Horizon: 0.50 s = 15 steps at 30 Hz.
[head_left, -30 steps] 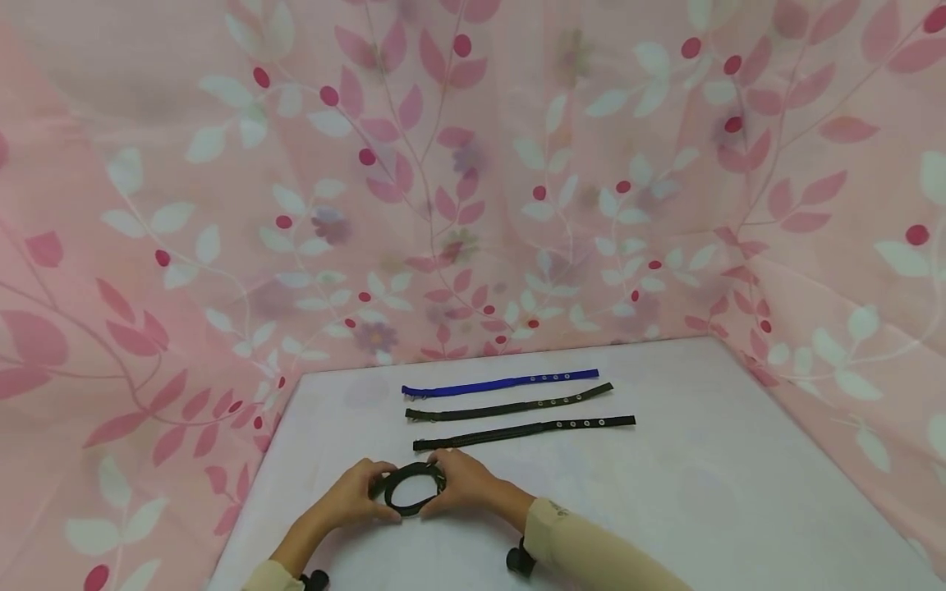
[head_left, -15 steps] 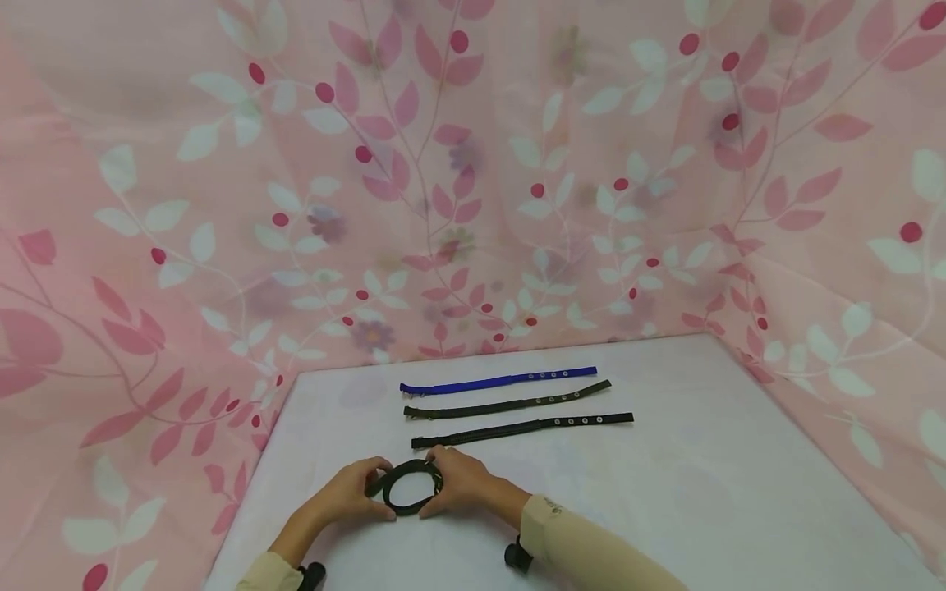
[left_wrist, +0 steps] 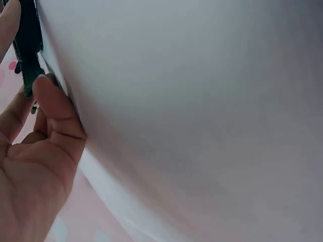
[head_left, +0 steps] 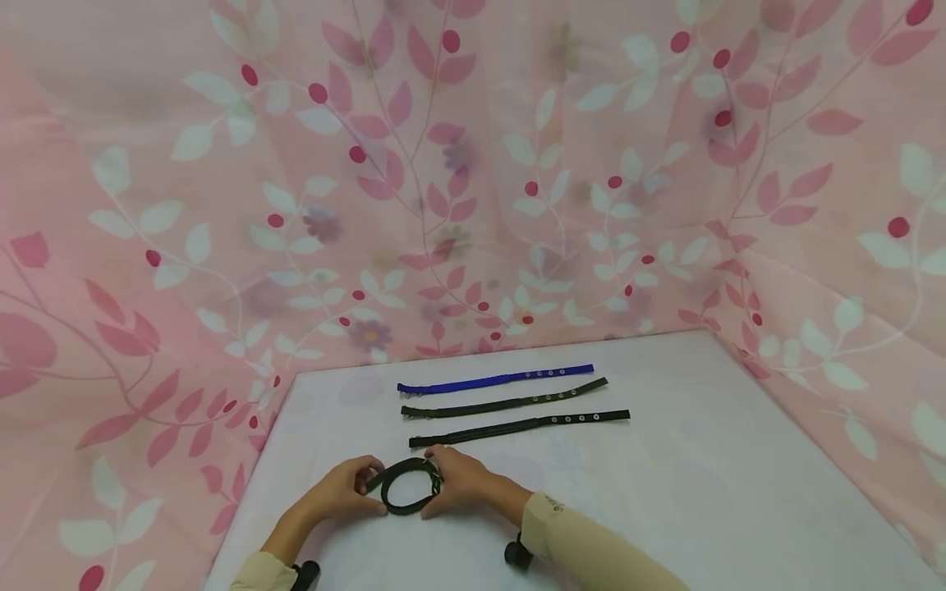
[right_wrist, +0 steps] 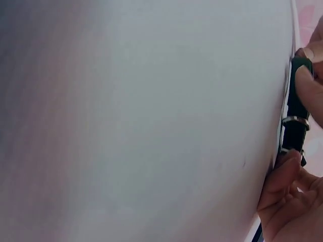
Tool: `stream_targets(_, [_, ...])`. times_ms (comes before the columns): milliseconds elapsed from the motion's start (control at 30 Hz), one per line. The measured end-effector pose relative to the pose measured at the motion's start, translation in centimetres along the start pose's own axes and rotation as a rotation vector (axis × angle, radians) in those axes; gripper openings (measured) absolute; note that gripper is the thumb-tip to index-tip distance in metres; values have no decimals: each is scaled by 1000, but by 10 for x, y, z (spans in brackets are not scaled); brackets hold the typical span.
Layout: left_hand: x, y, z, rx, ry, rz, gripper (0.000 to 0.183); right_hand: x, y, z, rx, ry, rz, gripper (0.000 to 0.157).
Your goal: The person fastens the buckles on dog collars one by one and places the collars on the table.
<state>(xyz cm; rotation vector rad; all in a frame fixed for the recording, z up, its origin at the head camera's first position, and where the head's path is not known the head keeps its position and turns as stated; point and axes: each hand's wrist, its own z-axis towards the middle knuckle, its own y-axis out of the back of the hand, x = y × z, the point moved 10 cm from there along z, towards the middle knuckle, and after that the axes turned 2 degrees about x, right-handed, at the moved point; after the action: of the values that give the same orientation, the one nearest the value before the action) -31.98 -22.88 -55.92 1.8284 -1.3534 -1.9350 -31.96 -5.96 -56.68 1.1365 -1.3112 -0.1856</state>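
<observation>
Between my hands, low in the head view, a dark green collar [head_left: 403,510] is bent round into a loop. Its loose tail sticks out on the left, where my left hand [head_left: 336,492] pinches it with curled fingers. My right hand [head_left: 464,480] holds the loop's right side by the metal fittings, thumb below and fingers above. A metal ring [right_wrist: 297,121] on the strap shows in the right wrist view, near my right fingertips [right_wrist: 286,164]. In the left wrist view, a dark strip of the collar [left_wrist: 28,38] runs down to the thumb. Fingers hide parts of the strap.
Behind my hands, three straps lie straight and roughly parallel on the white-covered table [head_left: 702,460]: a blue collar [head_left: 473,383], a dark olive collar [head_left: 480,407] and a black collar [head_left: 488,430]. Pink leaf-patterned cloth [head_left: 473,205] surrounds the table at back and sides.
My left hand has drawn slightly leftward from the loop, and more of the loose tail shows. My right hand keeps its hold. The whole head view has shifted a little.
</observation>
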Motion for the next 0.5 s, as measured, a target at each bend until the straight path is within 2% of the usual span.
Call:
stream_targets(167, [-6, 3, -7, -28, -42, 80, 60, -3, 4, -11, 14, 11, 98, 99])
stream_targets(300, [-4, 4, -16, -81, 19, 140, 62, -2, 9, -35, 25, 11, 48, 104])
stream_targets(400, [-4, 12, -22, -185, 70, 182, 67, 1, 17, -52, 19, 36, -40, 105])
stream_targets(500, [-12, 26, -28, -331, 55, 272, 75, 4, 31, -65, -18, 79, -143, 103])
